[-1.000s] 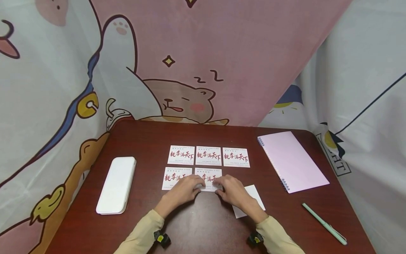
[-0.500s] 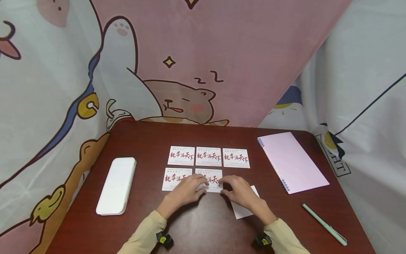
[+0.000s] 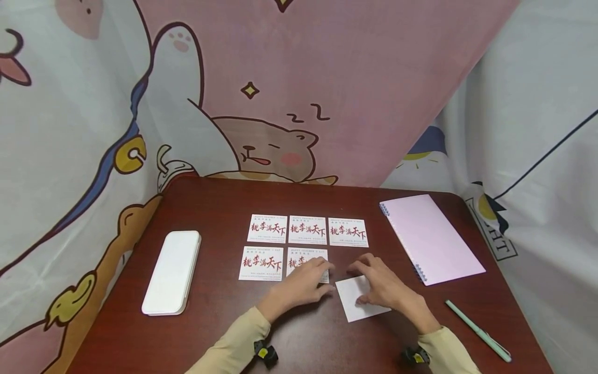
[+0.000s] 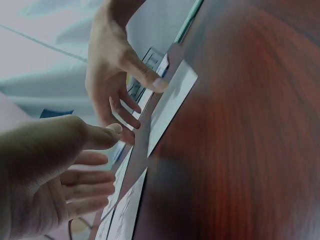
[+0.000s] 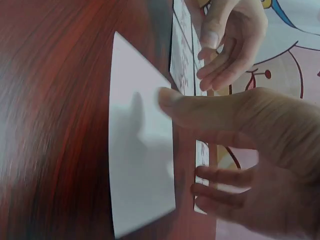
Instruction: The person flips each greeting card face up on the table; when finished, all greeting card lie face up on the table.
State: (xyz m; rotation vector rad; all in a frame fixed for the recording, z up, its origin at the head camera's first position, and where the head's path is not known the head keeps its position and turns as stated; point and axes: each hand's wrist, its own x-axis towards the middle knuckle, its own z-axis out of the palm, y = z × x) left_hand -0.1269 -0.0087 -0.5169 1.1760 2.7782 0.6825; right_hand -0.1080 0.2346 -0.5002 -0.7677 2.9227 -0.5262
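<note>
A blank white square card [image 3: 349, 297] lies slightly turned on the table in the head view. Over its right part hovers my right hand [image 3: 384, 284], fingers spread and loosely bent; the right wrist view shows its thumb above the card [image 5: 140, 165] with no grip on it. My left hand [image 3: 299, 284] is above the lower right printed card [image 3: 299, 255], hiding part of it, with nothing between its relaxed fingers [image 4: 90, 187]. To its left lies another printed card [image 3: 260, 263]. Three more cards with red writing form the row behind, the middle one [image 3: 307, 230] among them.
On the left of the dark red-brown table [image 3: 224, 202] lies a white oblong case [image 3: 171, 272]. A pink spiral notebook [image 3: 432, 239] is at the right, with a pale green pen [image 3: 477, 330] nearer the front. Printed cloth [image 3: 374, 78] hangs behind.
Both hands have shifted right from the lower right printed card. My right hand has moved over the blank card, which is now more exposed. The lower left printed card has come fully into sight.
</note>
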